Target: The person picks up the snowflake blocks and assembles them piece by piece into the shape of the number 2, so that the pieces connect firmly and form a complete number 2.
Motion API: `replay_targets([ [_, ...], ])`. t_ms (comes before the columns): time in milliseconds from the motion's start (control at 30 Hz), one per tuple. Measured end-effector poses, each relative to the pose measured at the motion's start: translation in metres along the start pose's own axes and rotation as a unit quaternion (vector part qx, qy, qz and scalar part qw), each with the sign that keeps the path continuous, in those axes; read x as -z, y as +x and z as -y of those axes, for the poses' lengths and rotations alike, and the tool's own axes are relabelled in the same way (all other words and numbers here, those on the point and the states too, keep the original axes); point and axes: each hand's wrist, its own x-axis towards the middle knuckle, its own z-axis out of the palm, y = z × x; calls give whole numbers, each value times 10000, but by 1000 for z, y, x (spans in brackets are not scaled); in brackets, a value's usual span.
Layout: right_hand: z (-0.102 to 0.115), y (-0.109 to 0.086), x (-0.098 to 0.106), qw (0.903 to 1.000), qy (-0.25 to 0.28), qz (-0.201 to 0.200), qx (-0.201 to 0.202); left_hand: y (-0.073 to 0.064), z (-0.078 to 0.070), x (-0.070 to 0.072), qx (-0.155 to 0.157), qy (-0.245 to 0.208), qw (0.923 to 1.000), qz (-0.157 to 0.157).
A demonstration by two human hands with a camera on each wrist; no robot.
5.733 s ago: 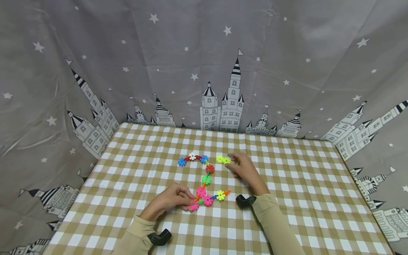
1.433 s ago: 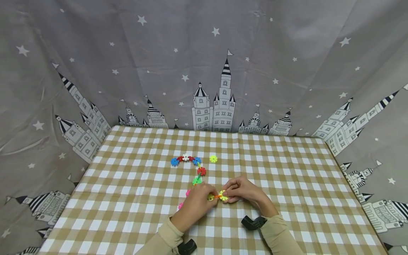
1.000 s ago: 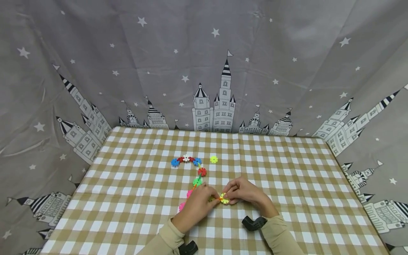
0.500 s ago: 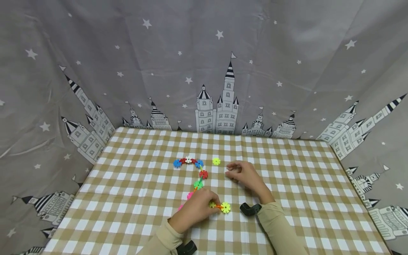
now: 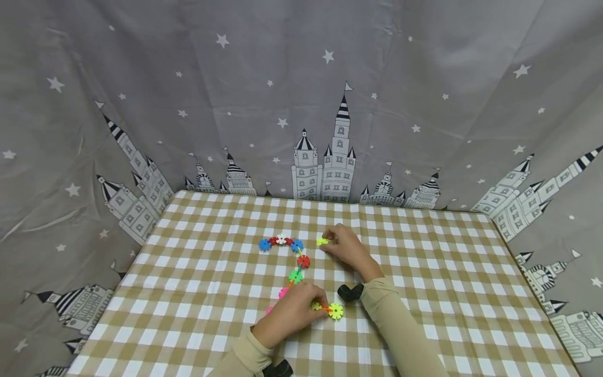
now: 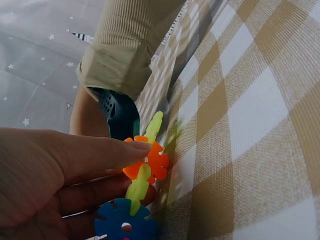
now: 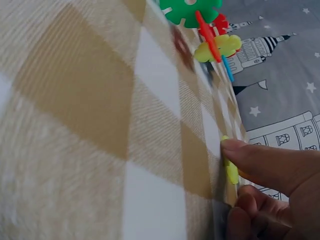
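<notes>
A chain of interlocking snowflake discs lies on the cloth. It runs from a blue disc (image 5: 265, 245) past white, red and green ones (image 5: 295, 276) to pink discs partly under my left hand (image 5: 293, 311). Left thumb and fingers pinch an orange disc (image 6: 158, 163), between a yellow end disc (image 5: 336, 311) and another yellow one joined to a blue disc (image 6: 117, 221). Farther back, my right hand (image 5: 348, 249) has thumb and fingertips on a separate yellow disc (image 5: 322, 242); in the right wrist view the thumb presses this disc's edge (image 7: 231, 172) close to the cloth.
A brown-and-white checked cloth (image 5: 212, 293) covers the table. Behind it hangs a grey curtain (image 5: 235, 68) printed with castles and stars. Black wrist devices (image 5: 350, 293) stick out at both sleeves.
My right hand took one of two loose yellow discs, joined it to the orange disc at the chain's end, let go, and moved back to the other. The left hand shifted right onto the orange disc.
</notes>
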Motion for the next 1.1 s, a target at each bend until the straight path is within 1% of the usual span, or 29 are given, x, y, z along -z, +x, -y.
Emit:
replay_targets([
  [100,-1,-1,0,9998,201,24,-3,0,1,-1,11,2,10000,-19],
  [233,-7,-15,4,9985,520,118,76,0,1,-4,-25,-14,10000,-54],
  [367,-14,-35,9,9960,798,342,217,0,2,-6,-33,-28,10000,-68],
  [533,-21,-68,14,9863,1419,780,309,1,2,-5,45,-4,10000,-23],
  [700,-27,-101,17,9819,1579,1014,258,2,1,-3,92,-22,9999,34],
  [833,-31,-122,20,9775,1758,1150,199,2,0,-3,111,-31,9999,13],
  [967,-31,-131,22,9757,1765,1291,169,2,0,-4,178,29,9998,-51],
  [1100,-29,-134,21,9757,1680,1369,310,2,0,-6,202,30,9998,-68],
])
